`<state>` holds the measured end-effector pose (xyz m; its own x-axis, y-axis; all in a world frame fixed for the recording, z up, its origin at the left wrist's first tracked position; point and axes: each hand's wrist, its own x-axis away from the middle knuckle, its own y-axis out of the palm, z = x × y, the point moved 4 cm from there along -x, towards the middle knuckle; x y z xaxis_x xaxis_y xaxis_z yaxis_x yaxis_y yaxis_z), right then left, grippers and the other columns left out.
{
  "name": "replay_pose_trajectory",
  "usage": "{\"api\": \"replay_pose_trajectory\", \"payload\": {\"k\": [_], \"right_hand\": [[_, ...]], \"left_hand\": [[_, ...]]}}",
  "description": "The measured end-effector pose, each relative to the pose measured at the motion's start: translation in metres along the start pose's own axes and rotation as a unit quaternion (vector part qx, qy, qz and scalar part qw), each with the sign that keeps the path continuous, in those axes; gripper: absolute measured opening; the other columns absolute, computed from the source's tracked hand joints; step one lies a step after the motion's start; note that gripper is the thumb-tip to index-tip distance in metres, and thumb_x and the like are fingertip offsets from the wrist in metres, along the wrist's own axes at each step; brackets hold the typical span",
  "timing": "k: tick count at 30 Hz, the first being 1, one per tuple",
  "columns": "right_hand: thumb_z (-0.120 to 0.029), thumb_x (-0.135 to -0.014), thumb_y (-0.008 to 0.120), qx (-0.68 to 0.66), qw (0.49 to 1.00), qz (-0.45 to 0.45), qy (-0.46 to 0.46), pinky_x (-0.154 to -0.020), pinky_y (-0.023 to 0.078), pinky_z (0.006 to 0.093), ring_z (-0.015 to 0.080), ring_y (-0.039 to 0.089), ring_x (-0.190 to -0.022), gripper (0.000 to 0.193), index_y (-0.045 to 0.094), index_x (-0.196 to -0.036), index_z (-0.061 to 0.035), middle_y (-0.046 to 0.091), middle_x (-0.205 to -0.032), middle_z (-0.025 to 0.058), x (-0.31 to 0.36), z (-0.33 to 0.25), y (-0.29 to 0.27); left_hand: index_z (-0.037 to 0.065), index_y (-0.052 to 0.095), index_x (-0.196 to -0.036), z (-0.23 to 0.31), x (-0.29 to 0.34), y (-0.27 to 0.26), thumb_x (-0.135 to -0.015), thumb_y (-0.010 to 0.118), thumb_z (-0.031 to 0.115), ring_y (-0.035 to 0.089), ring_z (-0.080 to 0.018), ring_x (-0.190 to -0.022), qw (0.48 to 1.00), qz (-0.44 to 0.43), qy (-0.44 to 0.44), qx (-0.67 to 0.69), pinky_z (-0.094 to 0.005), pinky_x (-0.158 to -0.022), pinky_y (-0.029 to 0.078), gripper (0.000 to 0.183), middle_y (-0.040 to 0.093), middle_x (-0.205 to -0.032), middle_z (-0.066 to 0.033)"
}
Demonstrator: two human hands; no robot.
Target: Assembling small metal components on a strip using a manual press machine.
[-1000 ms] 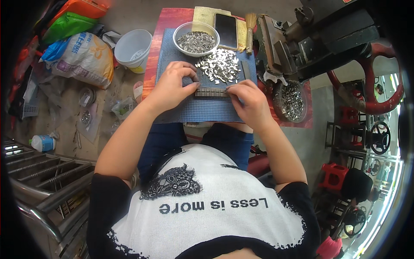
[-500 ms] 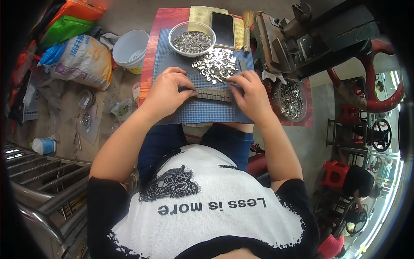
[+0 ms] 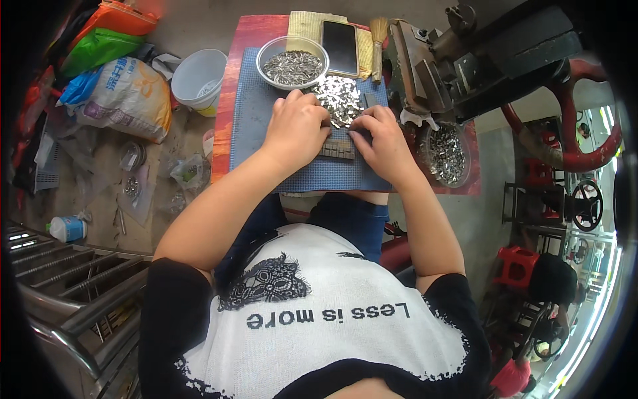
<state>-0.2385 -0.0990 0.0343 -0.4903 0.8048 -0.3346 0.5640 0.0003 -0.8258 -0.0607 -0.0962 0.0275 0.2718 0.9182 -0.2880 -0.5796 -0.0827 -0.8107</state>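
A dark slotted metal bar (image 3: pixel 337 149) lies on the blue ribbed mat (image 3: pixel 256 100) between my hands. My left hand (image 3: pixel 298 130) reaches over its left part, fingers curled and closed by the near edge of a pile of small shiny metal pieces (image 3: pixel 340 100). At the bar's right end, my right hand (image 3: pixel 380 141) holds thumb and forefinger close together. Whatever is between the fingertips of either hand is too small or hidden to make out. Beyond the pile stands a clear round bowl (image 3: pixel 258 65) filled with small metal parts.
A phone (image 3: pixel 339 46) lies on a yellow cloth at the back, beside a brush (image 3: pixel 378 50). To the right stand a heavy metal press (image 3: pixel 425 73) and a tub of metal pieces (image 3: pixel 446 156). A white bucket (image 3: pixel 198 76) stands left of the table.
My left hand has moved right, from the bar's left end toward the pile, and now covers part of the bar. My right hand stays by the bar's right end.
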Motion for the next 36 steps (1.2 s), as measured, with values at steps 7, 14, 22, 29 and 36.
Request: {"api": "replay_pose_trajectory", "payload": {"k": [7, 14, 22, 29, 36], "right_hand": [[-0.007, -0.082, 0.07, -0.084, 0.996, -0.03, 0.028, -0.088, 0.048, 0.0403, 0.0321, 0.057, -0.101, 0.015, 0.063, -0.094, -0.0006, 0.06, -0.102, 0.0136, 0.01, -0.006, -0.015], [-0.004, -0.079, 0.07, -0.049, 0.995, -0.085, -0.003, -0.087, 0.05, 0.0387, 0.0309, 0.061, -0.095, 0.017, 0.063, -0.093, -0.0001, 0.065, -0.095, 0.0122, 0.016, -0.017, -0.013], [-0.003, -0.081, 0.072, -0.078, 0.997, -0.017, -0.002, -0.075, 0.053, 0.0359, 0.0302, 0.064, -0.087, 0.012, 0.068, -0.092, 0.0002, 0.065, -0.091, 0.0127, 0.005, -0.011, -0.019], [-0.01, -0.083, 0.071, 0.009, 1.0, -0.018, 0.018, -0.084, 0.047, 0.0419, 0.0322, 0.058, -0.093, 0.012, 0.067, -0.091, -0.0032, 0.062, -0.089, 0.0111, -0.009, 0.006, 0.004], [-0.008, -0.087, 0.066, -0.086, 0.996, -0.038, 0.013, -0.085, 0.046, 0.0433, 0.0343, 0.056, -0.094, 0.011, 0.062, -0.094, -0.0012, 0.059, -0.093, 0.0142, -0.004, -0.015, 0.001]], "left_hand": [[0.007, 0.068, -0.098, -0.004, 0.003, -0.01, -0.083, 0.07, 0.011, 0.059, -0.0289, -0.099, 0.996, 0.005, -0.017, 0.086, -0.0423, -0.09, 0.042, 0.016, 0.068, -0.093, -0.0078], [0.005, 0.068, -0.096, -0.018, 0.017, -0.03, -0.087, 0.067, 0.01, 0.061, -0.0293, -0.095, 0.992, 0.01, -0.066, 0.107, -0.0411, -0.087, 0.044, 0.011, 0.07, -0.09, -0.0101], [0.002, 0.071, -0.093, -0.038, 0.031, -0.033, -0.084, 0.07, 0.01, 0.062, -0.0279, -0.098, 0.944, -0.05, -0.166, 0.279, -0.0375, -0.085, 0.049, 0.012, 0.072, -0.091, -0.0121], [0.007, 0.072, -0.089, -0.03, 0.033, -0.027, -0.082, 0.074, 0.017, 0.052, -0.029, -0.114, 0.985, -0.037, -0.065, 0.158, -0.042, -0.101, 0.035, 0.013, 0.068, -0.1, -0.0075], [0.006, 0.072, -0.09, -0.022, 0.036, -0.031, -0.081, 0.074, 0.017, 0.053, -0.0284, -0.115, 0.995, -0.058, -0.002, 0.078, -0.0416, -0.1, 0.039, 0.013, 0.068, -0.101, -0.0069]]}}
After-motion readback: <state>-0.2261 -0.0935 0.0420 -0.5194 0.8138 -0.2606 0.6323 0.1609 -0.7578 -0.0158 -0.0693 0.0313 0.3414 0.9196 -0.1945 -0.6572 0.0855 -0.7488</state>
